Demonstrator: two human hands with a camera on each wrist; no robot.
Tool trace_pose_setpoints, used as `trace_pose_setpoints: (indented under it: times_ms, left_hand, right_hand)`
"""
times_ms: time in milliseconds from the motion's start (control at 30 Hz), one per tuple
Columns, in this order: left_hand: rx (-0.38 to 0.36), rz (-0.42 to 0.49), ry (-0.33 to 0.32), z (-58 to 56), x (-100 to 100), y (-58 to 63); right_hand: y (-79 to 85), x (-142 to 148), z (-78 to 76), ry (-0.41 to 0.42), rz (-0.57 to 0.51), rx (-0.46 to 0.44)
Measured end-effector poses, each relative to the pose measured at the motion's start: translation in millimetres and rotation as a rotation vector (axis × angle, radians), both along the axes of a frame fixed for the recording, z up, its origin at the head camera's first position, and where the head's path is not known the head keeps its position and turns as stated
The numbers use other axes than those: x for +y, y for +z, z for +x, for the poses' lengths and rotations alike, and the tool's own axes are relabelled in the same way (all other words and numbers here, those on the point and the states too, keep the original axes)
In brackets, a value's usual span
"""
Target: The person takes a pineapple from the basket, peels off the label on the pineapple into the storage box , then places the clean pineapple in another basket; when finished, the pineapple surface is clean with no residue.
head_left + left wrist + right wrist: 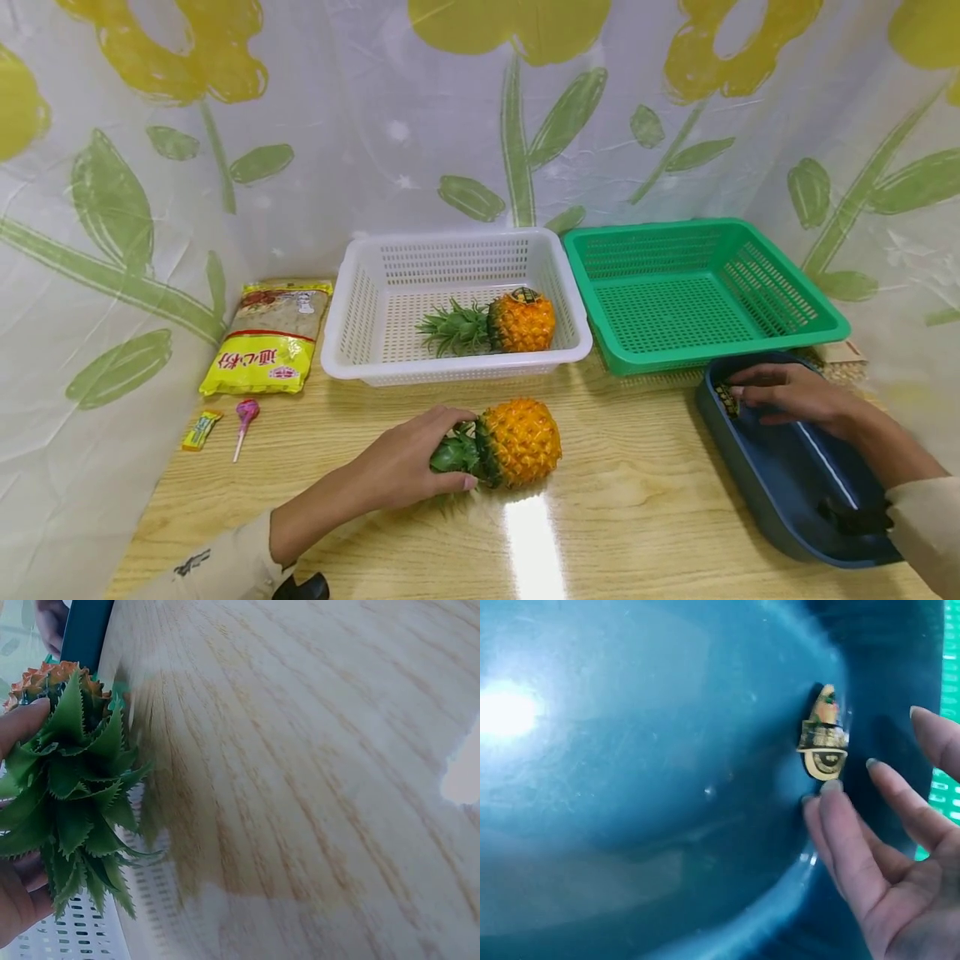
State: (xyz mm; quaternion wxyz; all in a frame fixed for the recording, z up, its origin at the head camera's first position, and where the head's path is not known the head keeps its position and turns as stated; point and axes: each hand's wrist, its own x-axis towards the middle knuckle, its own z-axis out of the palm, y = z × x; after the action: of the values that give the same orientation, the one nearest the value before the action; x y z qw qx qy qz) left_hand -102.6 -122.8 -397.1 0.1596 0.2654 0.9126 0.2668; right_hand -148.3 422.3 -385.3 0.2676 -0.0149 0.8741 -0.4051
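Observation:
My left hand (408,458) grips a small pineapple (523,442) by its green leaf crown, thumb on the near side; the orange fruit points right, low over the wooden table. In the left wrist view the spiky crown (75,787) shows close up between the thumb and fingers. My right hand (802,398) reaches into a dark blue basin (795,492) with its fingers spread. Against the basin's wall is a small black and gold label (825,742). One fingertip comes right up to the label's lower edge, while the thumb stays apart from it.
Behind, a white basket (457,367) holds another pineapple (525,321) with a black and gold label. A green basket (720,343) stands right of it, close to the basin. At left lie a yellow food packet (262,350), a lollipop (246,412) and a small wrapped candy (201,431).

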Motion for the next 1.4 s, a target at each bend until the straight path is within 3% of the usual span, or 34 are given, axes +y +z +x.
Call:
trace_pose_setpoints:
  times_ms: [300,567,867,1400]
  left_hand:
    - [-0.019,0.014,-0.007,0.5,2,2.8]
    - [-0.030,0.018,-0.027,-1.0,0,2.3]
    - [-0.021,0.039,-0.045,-2.5,-1,1.1]
    - [0.001,0.053,-0.065,-3.7,0,0.2]
  right_hand:
    - [14.6,8,6.9,0.020,0.038,0.115]
    - [34.4,-7,12.9,0.016,-0.002,0.216]
    - [52.1,-46,22.0,0.069,-0.105,0.287]
    - [50.6,-132,29.8,0.199,-0.209,0.294]
